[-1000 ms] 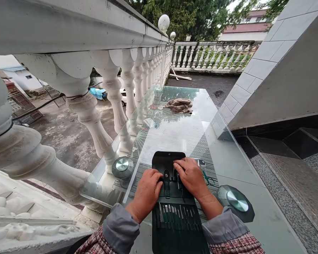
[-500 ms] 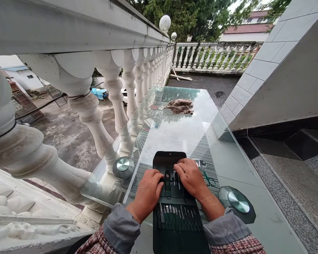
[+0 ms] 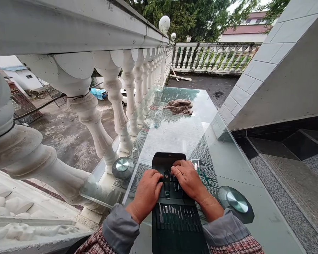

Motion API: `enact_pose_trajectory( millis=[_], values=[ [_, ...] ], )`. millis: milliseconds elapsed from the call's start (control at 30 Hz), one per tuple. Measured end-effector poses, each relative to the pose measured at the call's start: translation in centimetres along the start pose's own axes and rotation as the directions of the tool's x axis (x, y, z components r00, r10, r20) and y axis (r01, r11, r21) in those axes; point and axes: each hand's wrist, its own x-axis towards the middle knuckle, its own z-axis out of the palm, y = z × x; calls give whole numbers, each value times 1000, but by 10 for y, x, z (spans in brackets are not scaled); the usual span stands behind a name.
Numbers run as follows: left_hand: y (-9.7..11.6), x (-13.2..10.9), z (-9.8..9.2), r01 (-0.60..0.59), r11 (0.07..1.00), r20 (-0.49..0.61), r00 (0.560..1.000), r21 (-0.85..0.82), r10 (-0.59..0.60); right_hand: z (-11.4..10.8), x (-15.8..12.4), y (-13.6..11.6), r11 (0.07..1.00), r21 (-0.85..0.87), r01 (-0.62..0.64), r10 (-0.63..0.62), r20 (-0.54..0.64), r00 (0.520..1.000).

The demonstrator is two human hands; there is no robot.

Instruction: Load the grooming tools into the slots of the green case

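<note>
R hand (image 3: 187,178) had shifted inward toward L hand (image 3: 145,188) vs. prior frame, exposing more of the green-handled scissors (image 3: 207,180). Both hands sat close together, fingers curled over the black tool case (image 3: 168,158), either side of a black-handled implement (image 3: 166,178); cannot tell if either gripped it. Case lay open on glass tabletop (image 3: 175,141), row of steel tools (image 3: 177,215) in lower panel, scissors just R of case.

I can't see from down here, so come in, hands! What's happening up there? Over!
Left hand and right hand on the black tool case. Small tools in its slots. Green-handled scissors beside it on the glass tabletop.
</note>
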Motion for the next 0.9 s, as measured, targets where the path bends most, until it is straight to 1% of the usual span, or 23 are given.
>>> enact_pose_trajectory(
  millis=[67,133,167,233,300,333,367,400,433,467,533,600,700,800,900],
  values=[
    [1,0,-1,4,1000,5,1000,7,-4,0,-1,-4,1000,19,12,-12,10,1000],
    [1,0,-1,10,1000,13,1000,14,-10,-1,-2,-8,998,46,40,-39,-19,999],
    [1,0,-1,9,1000,18,1000,16,-10,-2,-2,-9,996,63,59,-55,-57,997],
    [0,0,-1,4,1000,20,1000,15,-4,-9,-1,-6,992,102,81,-62,-175,983],
    [-1,0,0,-6,1000,18,1000,10,6,-21,-1,7,989,145,30,16,-304,953],
    [-2,0,0,-11,1000,17,1000,8,11,-29,-2,17,985,167,-37,95,-353,931],
    [-2,0,0,-14,1000,15,1000,5,14,-36,-4,28,973,189,-134,200,-395,897],
    [-2,1,0,-16,1000,14,1000,2,16,-43,-6,40,949,202,-243,306,-406,861],
    [-3,1,0,-17,1000,13,1000,-1,17,-49,-9,53,918,198,-342,395,-401,827],
    [-2,1,0,-15,1000,11,1000,-3,15,-53,-12,63,894,163,-417,447,-372,813],
    [-1,2,0,-9,1000,12,1000,-2,9,-57,-19,78,875,52,-481,474,-290,831],
    [0,3,-1,-2,1000,18,1000,6,2,-54,-24,83,885,-60,-461,436,-239,868],
    [2,4,-2,4,1000,22,1000,14,-4,-46,-26,77,894,-212,-395,357,-196,913],
    [3,4,-2,4,1000,25,1000,18,-5,-43,-25,72,851,-360,-383,361,-129,924],
    [3,3,-3,7,1000,31,999,21,-7,-48,-26,72,804,-455,-384,400,-66,914]
  ],
)
